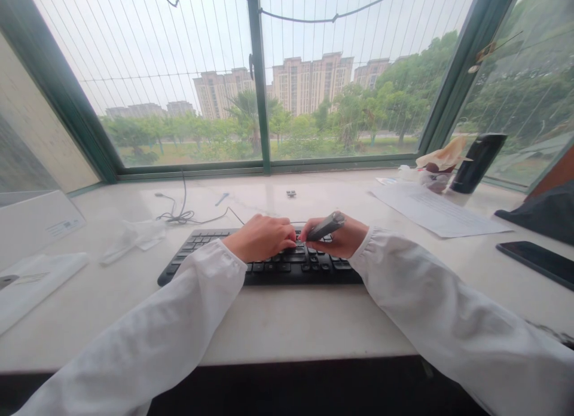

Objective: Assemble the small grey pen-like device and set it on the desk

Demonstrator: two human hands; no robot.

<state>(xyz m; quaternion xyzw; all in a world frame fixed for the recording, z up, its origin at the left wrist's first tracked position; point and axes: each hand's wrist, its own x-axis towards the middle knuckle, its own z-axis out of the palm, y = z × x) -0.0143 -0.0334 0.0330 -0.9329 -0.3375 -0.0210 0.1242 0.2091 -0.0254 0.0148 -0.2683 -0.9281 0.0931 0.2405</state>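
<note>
A black keyboard (291,278) lies flat on the white surface, with both hands over its middle and right part. My right hand (352,234) is closed round a tool with a thick grey handle (326,226), whose butt end points up and to the right. The tool's working end sits low by the keys, hidden among the fingers, so its kind does not show. Close beside it, my left hand (264,238) rests over the keys, fingers curled and bunched together near the tool's tip. Whatever those fingers may pinch is hidden.
Behind the keyboard lie small dark pieces (291,194), a small blue strip (221,198) and a coiled cable (182,216). Paper sheets (434,210), a black cylinder (479,164) and a phone (540,260) are at right. Crumpled tissue (134,236) and a white box (38,225) stand left.
</note>
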